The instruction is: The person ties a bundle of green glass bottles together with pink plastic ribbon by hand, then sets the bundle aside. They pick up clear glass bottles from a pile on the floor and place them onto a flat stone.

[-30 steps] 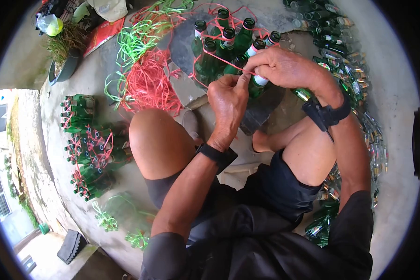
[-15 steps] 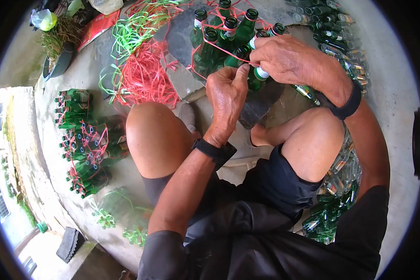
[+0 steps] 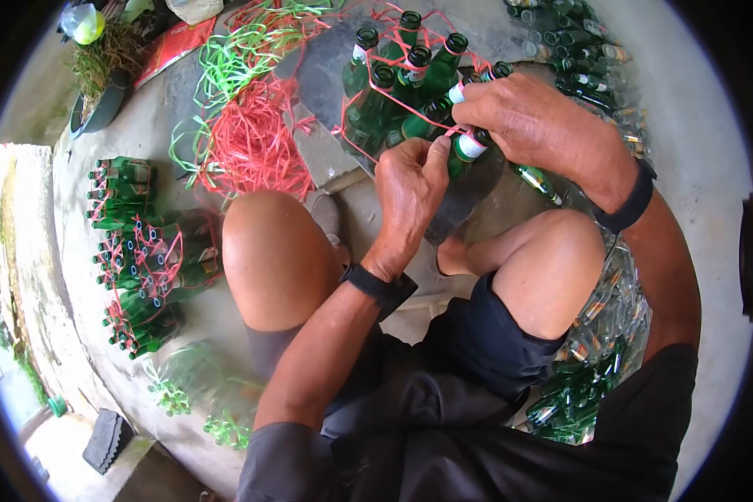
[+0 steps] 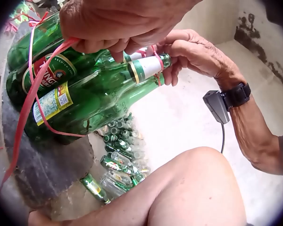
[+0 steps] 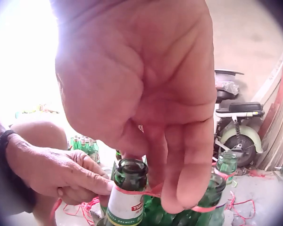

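A cluster of green glass bottles (image 3: 368,117) stands upright on a dark slab, with red plastic ribbon (image 4: 23,127) strung around the necks and bodies. My left hand (image 3: 408,188) pinches the ribbon beside the nearest bottle (image 3: 468,149), and a loose tail hangs from that hand in the left wrist view. Across that bottle's white neck label, the ribbon runs toward my right hand (image 3: 552,130). The right fingers (image 5: 193,183) reach down among the necks, curled at the ribbon behind the nearest bottle; their tips are partly hidden.
Heaps of red ribbon (image 3: 255,146) and green ribbon (image 3: 238,63) lie on the floor left of the slab. Tied bottle bundles (image 3: 146,259) stand farther left. Many loose bottles (image 3: 586,58) lie along the right side. A scooter (image 5: 240,136) is parked beyond.
The ribbon stretched between my hands now lies against the nearest bottle's neck. My right hand has shifted right and behind that neck, while the left stays close beside it.
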`<state>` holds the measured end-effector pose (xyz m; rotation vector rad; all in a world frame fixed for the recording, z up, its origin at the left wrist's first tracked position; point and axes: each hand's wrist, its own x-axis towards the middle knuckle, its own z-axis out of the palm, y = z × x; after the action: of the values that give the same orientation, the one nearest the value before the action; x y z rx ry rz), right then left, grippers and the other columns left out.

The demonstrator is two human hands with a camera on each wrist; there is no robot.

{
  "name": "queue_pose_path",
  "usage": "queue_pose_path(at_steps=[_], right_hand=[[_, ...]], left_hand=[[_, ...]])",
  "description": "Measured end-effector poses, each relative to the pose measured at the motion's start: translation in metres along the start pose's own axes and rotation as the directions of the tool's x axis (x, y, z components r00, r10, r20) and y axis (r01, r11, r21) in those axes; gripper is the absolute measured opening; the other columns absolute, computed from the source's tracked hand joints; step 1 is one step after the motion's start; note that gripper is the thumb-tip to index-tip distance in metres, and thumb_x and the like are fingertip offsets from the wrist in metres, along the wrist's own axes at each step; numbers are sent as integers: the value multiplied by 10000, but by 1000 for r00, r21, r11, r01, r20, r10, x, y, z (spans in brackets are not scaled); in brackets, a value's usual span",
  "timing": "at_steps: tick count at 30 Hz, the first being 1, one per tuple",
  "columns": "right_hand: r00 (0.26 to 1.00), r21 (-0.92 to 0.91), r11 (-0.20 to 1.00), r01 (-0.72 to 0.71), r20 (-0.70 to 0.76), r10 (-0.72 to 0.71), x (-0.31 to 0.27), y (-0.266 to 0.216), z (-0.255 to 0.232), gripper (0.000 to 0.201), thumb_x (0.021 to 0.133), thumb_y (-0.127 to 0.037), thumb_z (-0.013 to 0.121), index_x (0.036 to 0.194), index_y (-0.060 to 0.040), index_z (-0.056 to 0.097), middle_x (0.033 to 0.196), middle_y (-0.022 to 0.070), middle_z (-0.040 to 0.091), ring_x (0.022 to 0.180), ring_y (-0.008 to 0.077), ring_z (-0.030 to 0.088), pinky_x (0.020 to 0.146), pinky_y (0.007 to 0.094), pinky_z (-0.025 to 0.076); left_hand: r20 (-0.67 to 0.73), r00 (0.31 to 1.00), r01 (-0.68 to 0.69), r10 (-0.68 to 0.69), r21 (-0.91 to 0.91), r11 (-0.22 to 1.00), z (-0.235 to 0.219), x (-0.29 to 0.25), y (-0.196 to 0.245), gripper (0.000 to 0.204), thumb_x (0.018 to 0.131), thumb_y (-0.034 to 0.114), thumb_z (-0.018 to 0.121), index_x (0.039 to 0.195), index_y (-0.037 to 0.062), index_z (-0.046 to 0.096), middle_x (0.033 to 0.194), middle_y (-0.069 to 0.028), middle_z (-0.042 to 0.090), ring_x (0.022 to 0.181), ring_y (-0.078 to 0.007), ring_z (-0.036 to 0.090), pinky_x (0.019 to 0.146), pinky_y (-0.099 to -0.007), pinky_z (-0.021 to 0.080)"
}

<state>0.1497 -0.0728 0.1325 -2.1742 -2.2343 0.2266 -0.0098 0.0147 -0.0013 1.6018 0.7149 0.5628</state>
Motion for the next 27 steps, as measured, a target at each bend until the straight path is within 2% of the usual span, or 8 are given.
queue_pose_path(at_steps=[5,7,14,17,19,22,25,27], right_hand=[[997,-33,997,64,-51,-66,-1,6,-4,96,826,24,633,906,-22,655,955,161,652,880,421,673,730,510,514],[1000,-47,999,-4,15,5,-1,5,-9,124,827,2,661,946,-35,654,932,155,636,959,416,664,794,517,531],[999,35,998,-43,8,43,-5,14,-26,76,861,-44,673,905,11,645,948,187,640,948,441,652,781,532,522],[998,-4,998,-62,-13,61,-7,19,-25,136,858,-86,696,917,15,628,921,178,629,891,433,647,746,510,514],[990,-61,988,-140,-1,140,-9,23,-24,182,855,-135,703,891,18,612,885,181,631,866,440,642,742,526,510],[981,-118,975,-191,25,195,-9,26,-26,216,880,-231,691,914,-18,675,891,209,687,910,462,668,779,562,536],[972,-136,963,-231,12,235,-11,37,-25,219,906,-232,679,917,-13,671,880,224,691,914,470,662,774,570,528],[967,-111,961,-253,-9,253,-9,40,-28,223,916,-233,675,910,-11,668,859,230,684,902,476,660,765,570,521]], left_hand=[[67,998,20,-15,-76,997,1,-1,2,379,995,278,735,803,-50,729,568,-112,620,536,-165,596,554,-382,484],[82,996,34,-25,-111,993,4,-2,-1,379,1003,275,729,804,-48,723,566,-99,614,537,-150,585,550,-375,478],[97,995,7,6,-136,991,6,1,2,338,1014,241,712,860,-58,736,584,-101,622,543,-137,567,538,-369,471],[106,994,7,9,-152,988,7,1,3,315,1013,227,704,899,-63,752,595,-102,632,551,-136,573,541,-369,477],[104,995,17,1,-177,984,8,0,6,308,1014,220,700,914,-65,758,603,-101,639,556,-137,576,545,-368,481],[97,995,9,14,-229,973,10,0,5,296,1014,209,693,923,-65,758,625,-100,657,573,-136,586,557,-360,490],[91,995,-9,34,-259,966,10,2,6,286,1015,200,690,934,-65,758,645,-107,671,590,-133,596,570,-354,499],[185,983,33,5,-201,979,5,1,8,275,1066,164,633,1055,-90,738,803,-4,695,707,-53,545,597,-270,459]])
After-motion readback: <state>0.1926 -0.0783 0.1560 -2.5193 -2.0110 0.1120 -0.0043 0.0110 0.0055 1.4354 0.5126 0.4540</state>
